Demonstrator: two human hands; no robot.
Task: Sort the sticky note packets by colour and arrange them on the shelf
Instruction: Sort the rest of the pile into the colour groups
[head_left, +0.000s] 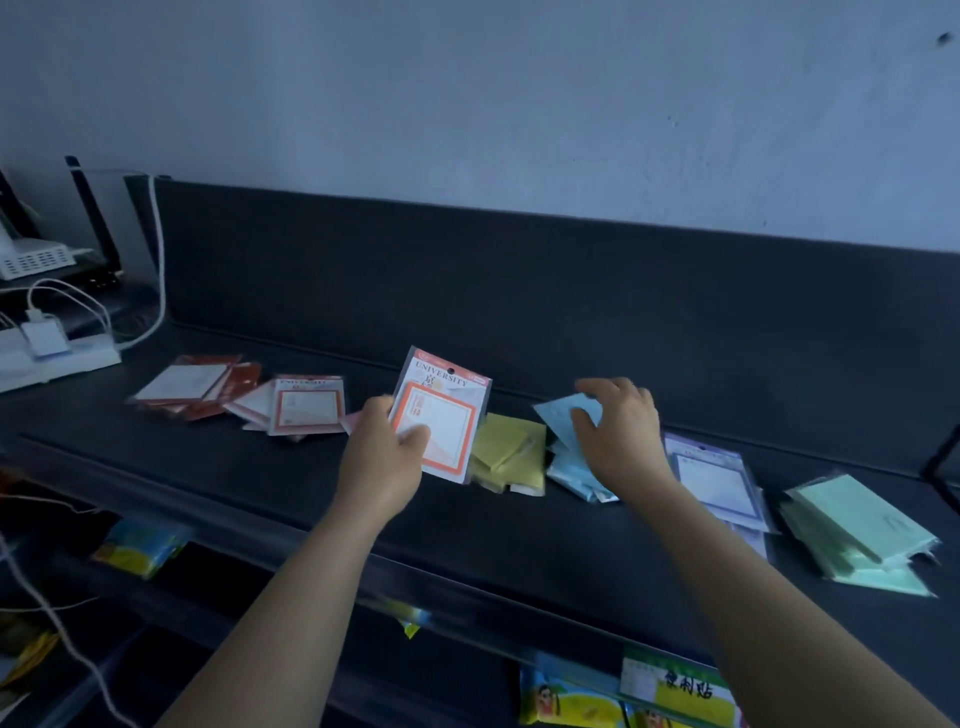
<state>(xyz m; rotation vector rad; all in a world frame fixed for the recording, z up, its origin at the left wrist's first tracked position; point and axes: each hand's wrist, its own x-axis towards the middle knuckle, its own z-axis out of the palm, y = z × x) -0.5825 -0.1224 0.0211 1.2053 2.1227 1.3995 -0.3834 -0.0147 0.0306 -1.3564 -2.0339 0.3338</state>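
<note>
Left hand (382, 457) grips an orange-bordered packet (441, 415) (thumb on its front), right hand (621, 431) pinches a blue packet (563, 413); yellow packets (506, 449) lie between the hands

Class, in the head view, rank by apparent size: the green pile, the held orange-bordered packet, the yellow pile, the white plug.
1. green pile
2. orange-bordered packet, raised nearer the camera, so true size is unsure
3. yellow pile
4. white plug

orange-bordered packet (439, 418), yellow packets (506, 452), black shelf (467, 291)
</note>
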